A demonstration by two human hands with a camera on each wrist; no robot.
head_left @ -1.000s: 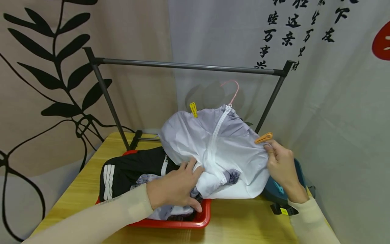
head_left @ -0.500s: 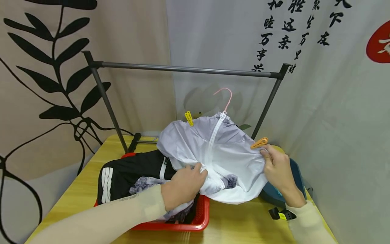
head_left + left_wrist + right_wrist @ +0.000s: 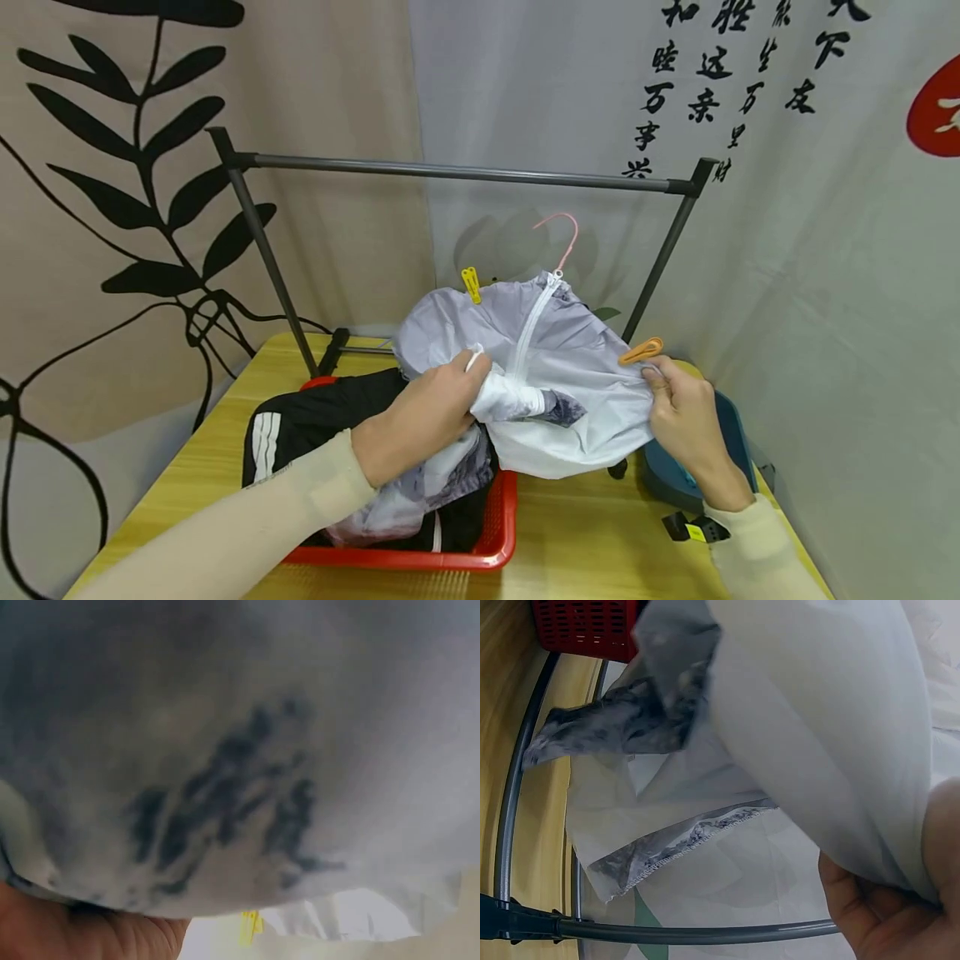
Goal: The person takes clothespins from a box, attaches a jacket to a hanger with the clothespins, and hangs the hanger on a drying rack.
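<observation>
A white and pale-grey zip jacket [image 3: 585, 350] is on a pink hanger [image 3: 573, 237], whose hook sticks up above the collar. My left hand [image 3: 431, 408] grips a bunched white part of the jacket near the lower zip, fingers curled into the cloth. At the jacket's right edge, my right hand [image 3: 686, 417] pinches the fabric just below an orange clothespin [image 3: 642, 351]. A yellow clothespin [image 3: 471, 285] is on the left shoulder. Patterned cloth [image 3: 225, 795] fills most of the left wrist view. In the right wrist view, the thumb and fingers [image 3: 885, 911] hold white fabric.
A red basket [image 3: 501, 546] holds a black garment [image 3: 322, 408] with white stripes and some patterned cloth. Behind the jacket stands a grey metal rack [image 3: 450, 171]. To the right is a blue bin [image 3: 731, 425], with a black and yellow item [image 3: 696, 528] in front, on the wooden table [image 3: 592, 542].
My left hand has closed on the jacket's lower cloth and lifted it up, showing more of the basket's contents. The right hand keeps its pinch, nearly in place.
</observation>
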